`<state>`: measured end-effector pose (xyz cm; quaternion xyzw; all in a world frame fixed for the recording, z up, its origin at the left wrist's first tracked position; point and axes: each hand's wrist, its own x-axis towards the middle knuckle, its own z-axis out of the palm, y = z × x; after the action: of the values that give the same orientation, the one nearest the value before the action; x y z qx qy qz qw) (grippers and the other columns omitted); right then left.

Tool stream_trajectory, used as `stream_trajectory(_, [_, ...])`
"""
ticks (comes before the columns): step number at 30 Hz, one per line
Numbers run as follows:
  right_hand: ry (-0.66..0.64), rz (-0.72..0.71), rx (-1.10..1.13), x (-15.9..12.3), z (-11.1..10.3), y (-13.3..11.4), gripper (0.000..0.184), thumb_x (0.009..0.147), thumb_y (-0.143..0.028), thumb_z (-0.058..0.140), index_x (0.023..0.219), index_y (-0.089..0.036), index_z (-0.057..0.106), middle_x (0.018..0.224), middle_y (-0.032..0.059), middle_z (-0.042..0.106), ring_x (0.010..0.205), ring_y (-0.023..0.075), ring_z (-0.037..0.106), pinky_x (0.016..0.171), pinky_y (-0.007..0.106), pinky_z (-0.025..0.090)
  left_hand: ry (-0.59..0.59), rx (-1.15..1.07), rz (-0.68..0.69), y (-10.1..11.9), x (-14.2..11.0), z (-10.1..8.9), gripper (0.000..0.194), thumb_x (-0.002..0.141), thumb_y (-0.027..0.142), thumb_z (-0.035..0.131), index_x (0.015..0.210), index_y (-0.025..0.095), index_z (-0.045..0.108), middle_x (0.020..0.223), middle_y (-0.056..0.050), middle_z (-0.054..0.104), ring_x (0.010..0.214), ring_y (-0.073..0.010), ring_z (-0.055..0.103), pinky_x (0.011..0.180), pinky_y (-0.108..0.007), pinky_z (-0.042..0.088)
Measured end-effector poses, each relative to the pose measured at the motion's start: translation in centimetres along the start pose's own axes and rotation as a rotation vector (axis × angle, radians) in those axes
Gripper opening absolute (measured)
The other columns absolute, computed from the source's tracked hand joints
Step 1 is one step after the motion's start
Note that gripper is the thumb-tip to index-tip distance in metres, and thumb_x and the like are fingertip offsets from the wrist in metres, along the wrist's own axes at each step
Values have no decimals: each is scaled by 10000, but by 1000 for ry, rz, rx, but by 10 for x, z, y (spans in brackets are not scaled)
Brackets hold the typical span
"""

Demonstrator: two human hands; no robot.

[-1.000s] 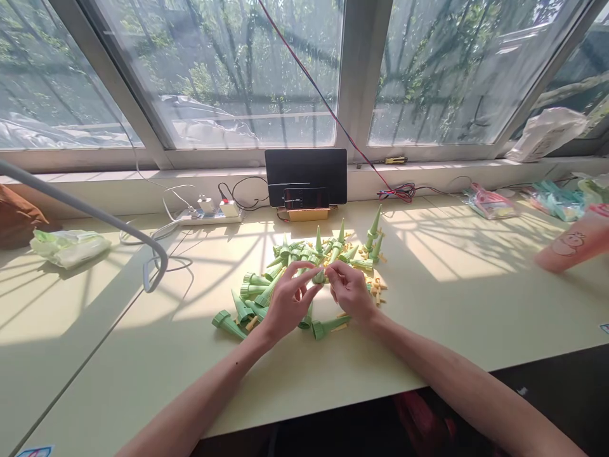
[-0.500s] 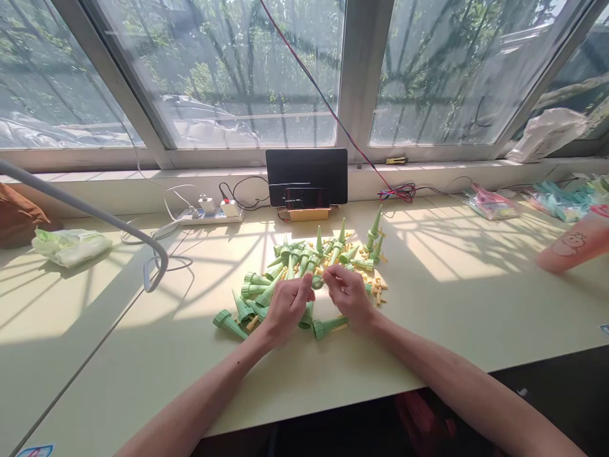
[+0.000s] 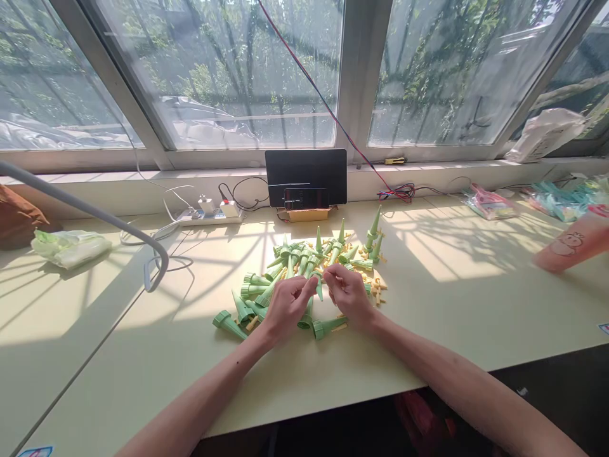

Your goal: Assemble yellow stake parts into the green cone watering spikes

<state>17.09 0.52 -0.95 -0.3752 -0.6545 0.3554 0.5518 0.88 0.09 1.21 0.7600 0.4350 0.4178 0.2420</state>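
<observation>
My left hand (image 3: 288, 303) is closed on a green plastic watering spike (image 3: 320, 292), whose pointed end hangs downward between my hands. Close beside it on the right, my right hand (image 3: 350, 293) makes a pinch near the spike's top; whatever its fingertips hold is hidden. Behind my hands lies a pile of green watering spikes (image 3: 294, 252), some standing point up. Small yellow plastic valve pieces (image 3: 378, 291) are scattered by my right hand. Nearer to me lies another green spike (image 3: 326, 327), with a yellow piece beside it.
A black tablet (image 3: 307, 171) leans at the sill, a phone (image 3: 307, 198) before it. A power strip (image 3: 209, 216) with cables and a grey metal bar (image 3: 95, 206) are at left, with a tissue pack (image 3: 71, 247). A pink cup (image 3: 573, 244) and plastic bags (image 3: 492, 203) are at right.
The spike in my left hand has turned from point up to point down, showing its round end midway. My left fingers have curled in more; my right hand stays almost in place.
</observation>
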Motion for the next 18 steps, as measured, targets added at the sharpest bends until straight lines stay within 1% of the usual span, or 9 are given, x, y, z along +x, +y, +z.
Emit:
stream_trajectory(2, [10, 9, 10, 1, 0, 0, 260, 941, -371, 505, 748, -197, 497, 522, -66, 375, 419, 73, 356, 406, 209, 298, -9, 47, 25, -1, 0, 0, 535, 945, 425, 466, 499, 157, 343, 511, 37, 309, 499, -84, 292, 503, -248, 218])
stream_trajectory(3, [14, 15, 16, 1, 0, 0, 269, 941, -380, 505, 743, -198, 491, 520, -66, 369, 419, 74, 356, 403, 209, 295, -15, 67, 33, -2, 0, 0, 512, 939, 414, 482, 519, 159, 340, 530, 39, 308, 510, -86, 290, 508, -248, 219])
stream_trajectory(7, [17, 38, 37, 2, -2, 0, 285, 945, -405, 499, 748, -199, 488, 527, -64, 361, 432, 80, 368, 401, 210, 306, -27, 116, 58, -2, -1, 1, 384, 909, 376, 550, 612, 161, 436, 596, 40, 377, 530, -85, 330, 524, -238, 257])
stream_trajectory(13, [24, 39, 59, 2, -2, 1, 294, 945, -412, 505, 745, -198, 497, 564, -59, 363, 444, 76, 362, 400, 210, 308, -6, 170, 119, -5, -1, 4, 247, 863, 340, 627, 723, 167, 521, 642, 42, 413, 521, -85, 335, 511, -237, 276])
stream_trajectory(15, [22, 42, 65, 3, -2, 1, 294, 946, -409, 506, 742, -197, 497, 563, -59, 367, 442, 75, 358, 399, 210, 305, 3, 183, 146, -7, -1, 5, 229, 864, 325, 630, 737, 169, 520, 659, 41, 431, 517, -81, 341, 512, -237, 286])
stream_trajectory(18, [17, 55, 61, 3, -2, 0, 304, 944, -418, 509, 736, -196, 494, 545, -63, 360, 437, 75, 355, 394, 211, 298, 16, 191, 165, -8, 0, 5, 264, 876, 305, 620, 696, 171, 480, 667, 39, 437, 516, -75, 351, 515, -234, 297])
